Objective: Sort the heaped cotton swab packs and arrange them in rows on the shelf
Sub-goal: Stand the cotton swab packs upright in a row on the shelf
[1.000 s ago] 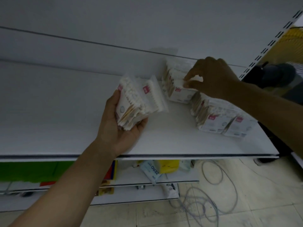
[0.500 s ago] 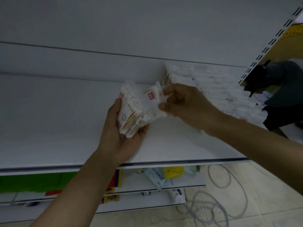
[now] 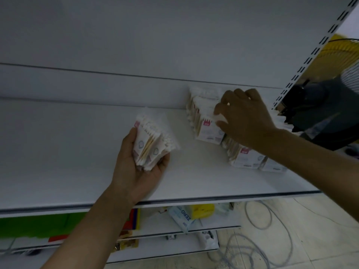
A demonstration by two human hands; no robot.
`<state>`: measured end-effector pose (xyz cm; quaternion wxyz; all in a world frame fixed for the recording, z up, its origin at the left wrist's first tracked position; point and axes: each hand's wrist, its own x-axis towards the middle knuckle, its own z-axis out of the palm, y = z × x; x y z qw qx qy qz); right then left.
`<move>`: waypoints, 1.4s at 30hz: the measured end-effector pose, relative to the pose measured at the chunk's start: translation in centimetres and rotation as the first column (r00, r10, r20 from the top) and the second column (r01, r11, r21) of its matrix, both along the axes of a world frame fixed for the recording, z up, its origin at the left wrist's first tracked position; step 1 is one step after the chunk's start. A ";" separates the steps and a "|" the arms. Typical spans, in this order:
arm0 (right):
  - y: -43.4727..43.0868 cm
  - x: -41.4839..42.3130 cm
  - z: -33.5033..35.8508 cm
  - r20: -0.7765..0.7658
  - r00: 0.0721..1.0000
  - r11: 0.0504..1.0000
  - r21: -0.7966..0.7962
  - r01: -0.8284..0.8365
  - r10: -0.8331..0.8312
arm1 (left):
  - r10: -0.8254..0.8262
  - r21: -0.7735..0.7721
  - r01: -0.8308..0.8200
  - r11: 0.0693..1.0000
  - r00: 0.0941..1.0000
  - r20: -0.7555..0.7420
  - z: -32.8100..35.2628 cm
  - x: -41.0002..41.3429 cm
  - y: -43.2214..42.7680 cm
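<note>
Your right hand (image 3: pixel 246 119) has left the bundle and swung out to the far right, taking one cotton swab pack (image 3: pixel 208 131) with it: half a second ago it was pinching that pack free at your left hand's fingertips. Now thumb and forefinger pinch its top edge while it stands upright at the near end of the row (image 3: pixel 197 105), touching the packs behind it. That row runs away from your right fingertips toward the back panel. Under your right wrist a second group (image 3: pixel 242 157) of packs stands nearer the front edge, and it has not moved. Your left hand (image 3: pixel 136 171) has held its place, palm up, fingers curled round the bundle (image 3: pixel 150 142), which it holds over the shelf (image 3: pixel 68 152), well to the left of the row. So one more pack has joined the line, I judge. What remains is to let it go without tipping its neighbours, then come back for the next; several packs are left in the bundle, so the job looks partway through. Below your left forearm a lower shelf holds a blue-and-white packet (image 3: pixel 181 217), loose cables (image 3: pixel 258 216) lie on the floor under your right arm, and a fan (image 3: pixel 347 78) sits beyond your right hand
</note>
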<state>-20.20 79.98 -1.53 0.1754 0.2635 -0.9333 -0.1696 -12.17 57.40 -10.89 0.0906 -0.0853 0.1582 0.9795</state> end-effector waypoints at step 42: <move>-0.1 2.0 -0.1 0.153 0.988 0.993 -0.115 0.033 -0.015 | 0.046 -0.114 -0.033 0.993 0.992 0.114 0.9 0.1 0.7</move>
